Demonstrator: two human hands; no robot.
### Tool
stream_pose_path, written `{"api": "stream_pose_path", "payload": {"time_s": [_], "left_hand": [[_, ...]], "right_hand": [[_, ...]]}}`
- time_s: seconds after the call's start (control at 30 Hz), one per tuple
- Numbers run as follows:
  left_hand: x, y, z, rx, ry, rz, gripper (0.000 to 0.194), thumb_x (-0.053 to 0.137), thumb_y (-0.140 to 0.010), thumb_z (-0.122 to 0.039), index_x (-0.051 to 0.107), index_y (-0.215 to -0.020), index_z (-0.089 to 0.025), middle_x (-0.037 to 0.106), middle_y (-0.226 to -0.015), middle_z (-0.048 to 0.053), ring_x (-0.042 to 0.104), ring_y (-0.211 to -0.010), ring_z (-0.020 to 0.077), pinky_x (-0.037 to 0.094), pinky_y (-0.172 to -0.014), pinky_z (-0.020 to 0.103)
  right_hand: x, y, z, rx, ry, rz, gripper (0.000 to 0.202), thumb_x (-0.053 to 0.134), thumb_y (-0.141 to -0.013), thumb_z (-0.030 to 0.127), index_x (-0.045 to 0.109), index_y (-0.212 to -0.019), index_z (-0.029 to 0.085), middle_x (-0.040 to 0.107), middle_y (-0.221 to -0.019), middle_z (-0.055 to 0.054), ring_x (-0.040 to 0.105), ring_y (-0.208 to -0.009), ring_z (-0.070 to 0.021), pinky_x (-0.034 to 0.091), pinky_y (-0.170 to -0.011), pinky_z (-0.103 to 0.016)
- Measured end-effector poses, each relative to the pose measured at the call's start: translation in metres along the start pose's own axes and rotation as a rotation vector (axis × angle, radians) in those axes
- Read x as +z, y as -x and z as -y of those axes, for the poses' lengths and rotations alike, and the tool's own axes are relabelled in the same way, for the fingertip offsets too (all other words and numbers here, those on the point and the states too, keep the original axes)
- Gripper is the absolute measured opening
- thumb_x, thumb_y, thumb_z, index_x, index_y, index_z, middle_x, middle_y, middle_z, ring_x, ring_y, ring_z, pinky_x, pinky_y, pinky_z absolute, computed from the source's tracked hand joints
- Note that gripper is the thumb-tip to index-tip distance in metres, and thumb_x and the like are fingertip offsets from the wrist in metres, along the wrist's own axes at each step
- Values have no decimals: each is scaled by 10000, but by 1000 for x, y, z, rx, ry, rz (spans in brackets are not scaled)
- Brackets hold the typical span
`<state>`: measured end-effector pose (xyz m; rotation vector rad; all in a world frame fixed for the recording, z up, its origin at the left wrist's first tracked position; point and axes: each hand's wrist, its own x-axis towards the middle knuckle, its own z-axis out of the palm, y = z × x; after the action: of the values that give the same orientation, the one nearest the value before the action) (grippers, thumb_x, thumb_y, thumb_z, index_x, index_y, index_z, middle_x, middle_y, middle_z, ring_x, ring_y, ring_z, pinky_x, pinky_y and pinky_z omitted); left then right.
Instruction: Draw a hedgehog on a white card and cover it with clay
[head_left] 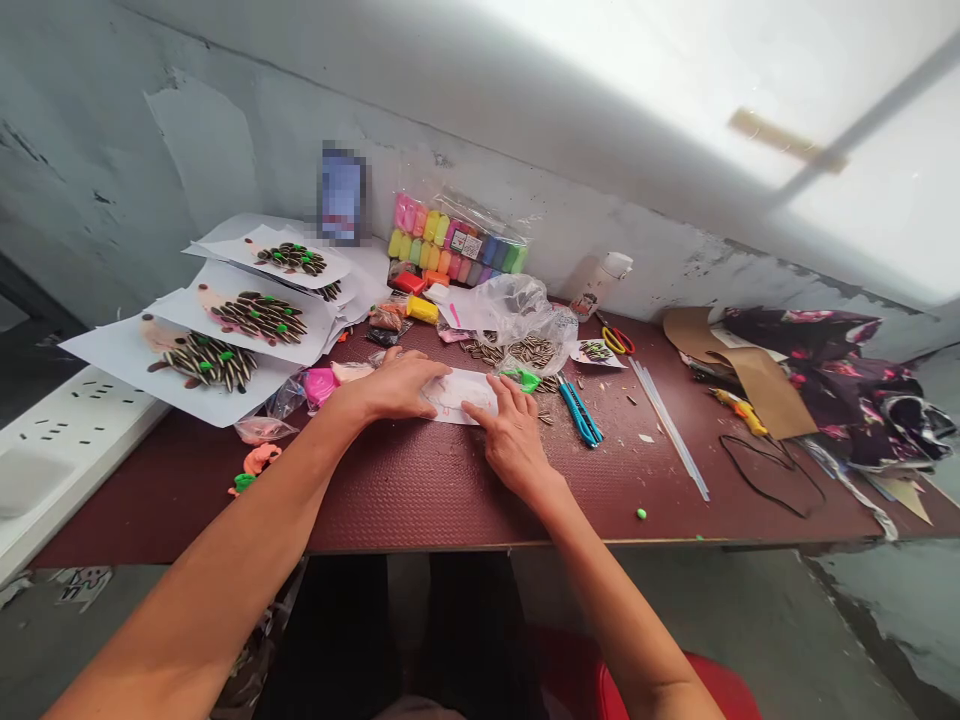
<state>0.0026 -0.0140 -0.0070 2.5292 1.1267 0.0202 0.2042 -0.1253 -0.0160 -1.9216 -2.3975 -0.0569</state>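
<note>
A small white sheet of paper (466, 392) with faint drawn lines and reddish marks lies on the dark red tabletop in front of me. My left hand (401, 385) holds its left side, with the thumb low and the fingers curved over the edge. At its right side, my right hand (516, 430) grips the sheet with bent fingers on top and the thumb lying on the paper. Just behind the sheet are striped sunflower seeds (529, 352) and a bright green lump of clay (523, 380). A blue utility knife (580, 412) lies right of my right hand.
Hedgehog pictures covered in seeds (259, 318) are stacked at left, beside a white power strip (71, 440). Packs of coloured clay (457, 240) lean on the wall. At right are scissors (617, 338), clear glue sticks (671, 430), a yellow glue gun (742, 412) and flowered cloth (840, 385).
</note>
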Motion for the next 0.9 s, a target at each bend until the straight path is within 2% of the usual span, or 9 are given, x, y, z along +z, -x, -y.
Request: {"api": "stream_pose_path", "payload": {"time_s": [0.47, 0.73, 0.9], "left_hand": [[0, 1, -1, 5, 5, -18, 705, 680, -743, -413, 554, -1423, -275, 627, -1403, 100, 456, -1385, 367, 309, -1147, 514], [-3, 3, -4, 8, 9, -7, 630, 674, -768, -405, 586, -1381, -290, 648, -1383, 82, 446, -1394, 375, 298, -1150, 518], [-1, 3, -2, 27, 10, -25, 655, 650, -779, -370, 552, -1420, -276, 612, -1433, 88, 434, -1405, 372, 282, -1156, 527]], "right_hand": [[0, -8, 5, -74, -35, 32, 529, 510, -944, 104, 647, -1362, 397, 364, -1625, -47, 256, -1501, -304, 219, -1172, -510], [-1, -20, 10, -89, -52, 39, 548, 512, -925, 89, 642, -1371, 379, 334, -1645, -62, 256, -1505, -313, 247, -1149, -514], [0, -23, 12, -121, -53, 54, 516, 491, -942, 104, 661, -1347, 375, 334, -1643, -65, 243, -1514, -314, 240, -1149, -536]]}}
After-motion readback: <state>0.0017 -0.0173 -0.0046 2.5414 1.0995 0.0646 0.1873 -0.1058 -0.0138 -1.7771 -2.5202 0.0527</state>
